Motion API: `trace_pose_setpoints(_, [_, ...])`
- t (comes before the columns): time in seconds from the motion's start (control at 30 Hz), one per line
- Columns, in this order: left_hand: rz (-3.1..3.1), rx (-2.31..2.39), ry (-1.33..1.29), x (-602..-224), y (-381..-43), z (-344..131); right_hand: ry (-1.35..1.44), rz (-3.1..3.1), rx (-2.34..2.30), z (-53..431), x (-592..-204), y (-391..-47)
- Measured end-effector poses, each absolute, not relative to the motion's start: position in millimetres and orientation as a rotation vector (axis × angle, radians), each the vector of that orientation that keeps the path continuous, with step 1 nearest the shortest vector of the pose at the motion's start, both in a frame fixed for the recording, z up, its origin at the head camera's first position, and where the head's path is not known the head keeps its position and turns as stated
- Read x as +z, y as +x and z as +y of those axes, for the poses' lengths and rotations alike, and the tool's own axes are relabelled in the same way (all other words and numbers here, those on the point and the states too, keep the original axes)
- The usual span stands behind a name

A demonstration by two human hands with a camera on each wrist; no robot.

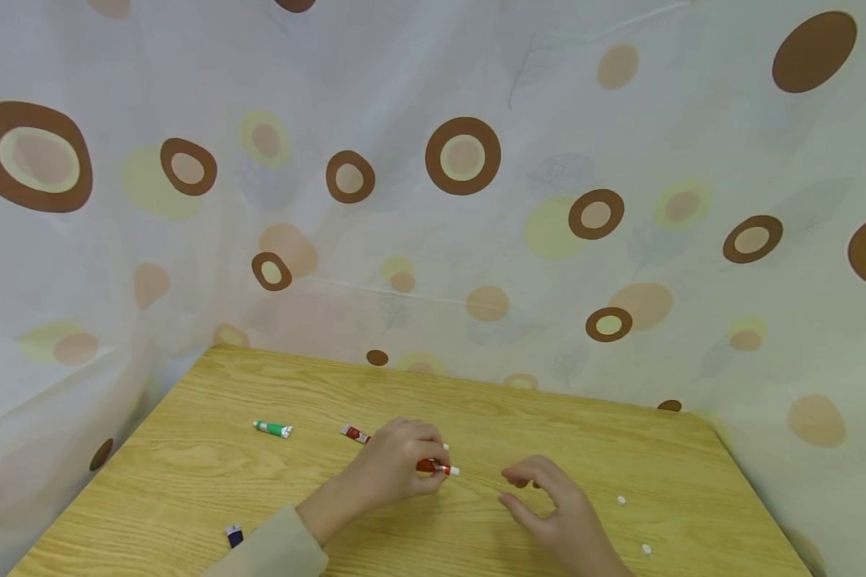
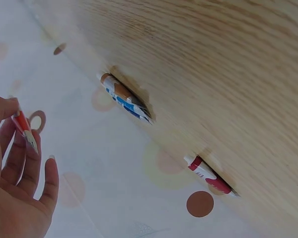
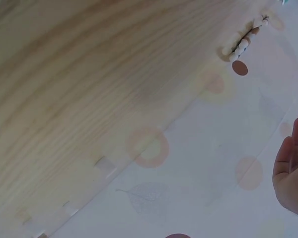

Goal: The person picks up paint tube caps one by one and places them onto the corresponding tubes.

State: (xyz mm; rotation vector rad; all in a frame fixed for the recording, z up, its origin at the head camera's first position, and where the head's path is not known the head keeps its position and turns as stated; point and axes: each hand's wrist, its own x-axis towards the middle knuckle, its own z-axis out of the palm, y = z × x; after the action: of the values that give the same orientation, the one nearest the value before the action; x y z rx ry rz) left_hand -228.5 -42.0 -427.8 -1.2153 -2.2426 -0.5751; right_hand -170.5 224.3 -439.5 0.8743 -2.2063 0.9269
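Observation:
Between the thumb and fingers of my left hand (image 1: 398, 463) is a small red paint tube (image 1: 427, 466), pinched with its white cap pointing right. The left wrist view shows this tube (image 2: 23, 125) as orange-red, held above the wooden surface. My right hand (image 1: 554, 509) hovers to the right of it, thumb and fingers parted, holding nothing. Behind the left hand lies a dark red tube (image 1: 355, 433). A group of tubes with brown and blue parts (image 2: 124, 98) lies close by; in the head view the left hand mostly hides it.
On the wooden table (image 1: 317, 393), a green tube (image 1: 272, 429) lies at the left and a dark purple tube (image 1: 234, 535) near the left sleeve. Two small white caps, one farther back (image 1: 621, 501) and one nearer (image 1: 646, 550), sit at the right. A patterned curtain (image 1: 404, 240) hangs behind.

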Motion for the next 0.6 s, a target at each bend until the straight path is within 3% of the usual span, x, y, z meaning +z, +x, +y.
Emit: trace_pose_setpoints(0.6, [-2.412, -0.594, -1.172, -436.5, -237.5, -41.9, 0.692, -2.339, 0.727, 269.5, -431.6, -174.9])
